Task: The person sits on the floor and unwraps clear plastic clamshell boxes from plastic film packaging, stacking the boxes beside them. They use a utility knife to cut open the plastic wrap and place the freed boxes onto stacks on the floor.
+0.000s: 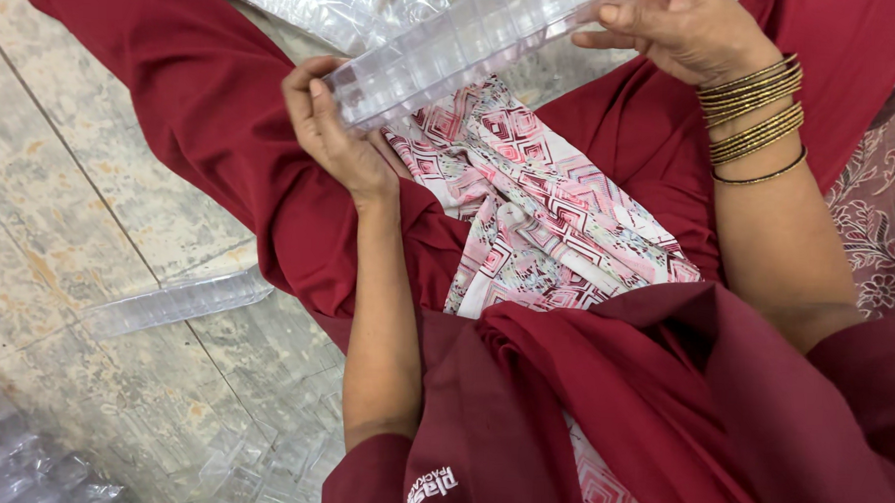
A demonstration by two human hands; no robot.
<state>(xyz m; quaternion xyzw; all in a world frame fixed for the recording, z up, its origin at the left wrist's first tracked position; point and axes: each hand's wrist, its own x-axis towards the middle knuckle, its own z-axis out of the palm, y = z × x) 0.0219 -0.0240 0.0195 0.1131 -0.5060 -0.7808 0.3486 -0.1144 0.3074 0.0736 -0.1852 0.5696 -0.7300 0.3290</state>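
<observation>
Clear plastic compartment tray (455,48) held over the lap.
Left hand (335,129) and right hand (678,29) clamp opposite ends, keeping it level.

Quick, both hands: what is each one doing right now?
Left hand: closed on the near end of the clear plastic tray.
Right hand: gripping the tray's far end.

Floor at left: bare tiles (63,198) give open passage.
Obstacle on floor: clear plastic strip (178,302) lies across the tiles.
Lower-left corner: crumpled plastic wrap (14,464).
Over the lap: clear compartment tray (455,48), held at both ends, bars the way.
</observation>
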